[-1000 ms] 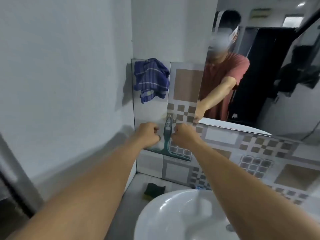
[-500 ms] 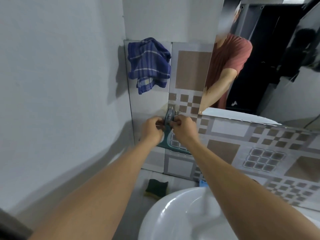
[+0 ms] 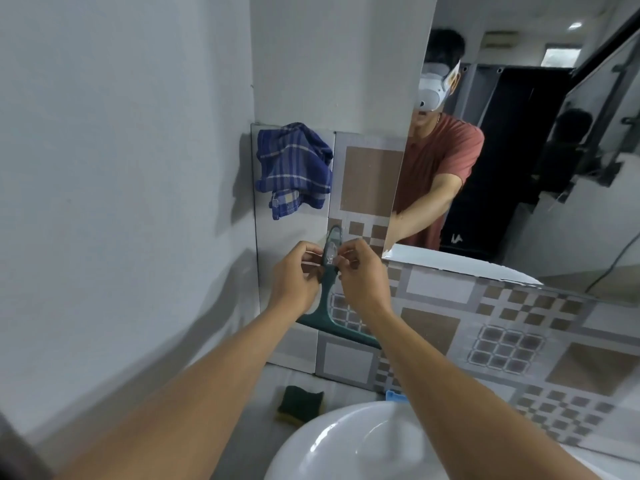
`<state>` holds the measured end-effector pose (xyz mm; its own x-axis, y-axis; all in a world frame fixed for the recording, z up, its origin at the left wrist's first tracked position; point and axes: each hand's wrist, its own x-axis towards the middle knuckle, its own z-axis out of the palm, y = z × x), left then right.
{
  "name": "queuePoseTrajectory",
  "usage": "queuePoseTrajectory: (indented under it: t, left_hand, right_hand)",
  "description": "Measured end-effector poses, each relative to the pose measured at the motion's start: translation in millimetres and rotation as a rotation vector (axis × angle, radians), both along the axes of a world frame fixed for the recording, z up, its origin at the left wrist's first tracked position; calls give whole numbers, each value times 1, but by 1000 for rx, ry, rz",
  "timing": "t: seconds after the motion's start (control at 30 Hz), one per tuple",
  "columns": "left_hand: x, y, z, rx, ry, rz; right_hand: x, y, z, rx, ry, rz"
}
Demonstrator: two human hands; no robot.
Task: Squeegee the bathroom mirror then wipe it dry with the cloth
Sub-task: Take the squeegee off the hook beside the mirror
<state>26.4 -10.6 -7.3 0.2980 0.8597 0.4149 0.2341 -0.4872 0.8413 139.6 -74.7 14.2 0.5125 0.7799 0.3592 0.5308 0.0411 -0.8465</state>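
Note:
A teal squeegee (image 3: 327, 299) hangs against the tiled wall from a clear hook, blade at the bottom. My left hand (image 3: 294, 277) and my right hand (image 3: 360, 278) flank its handle, fingertips pinched at the hook near the handle's top loop. A blue plaid cloth (image 3: 294, 168) hangs on the wall just above and to the left. The mirror (image 3: 519, 168) fills the upper right and reflects a person in a red shirt.
A white sink basin (image 3: 363, 445) lies below my arms. A green and yellow sponge (image 3: 299, 403) rests on the counter left of the basin. A small blue object (image 3: 394, 395) sits at the wall base. A plain white wall closes the left side.
The view dipped and rose again. Both hands shifted from the handle's middle up toward the hook at its top; the squeegee still hangs in place.

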Motion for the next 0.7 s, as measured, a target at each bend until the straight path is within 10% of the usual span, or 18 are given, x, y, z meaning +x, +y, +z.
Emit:
queuePoseTrajectory:
  t: [0.7]
  left_hand:
    - [7, -127, 161, 398, -109, -138]
  right_hand:
    - [35, -144, 156, 323, -79, 210]
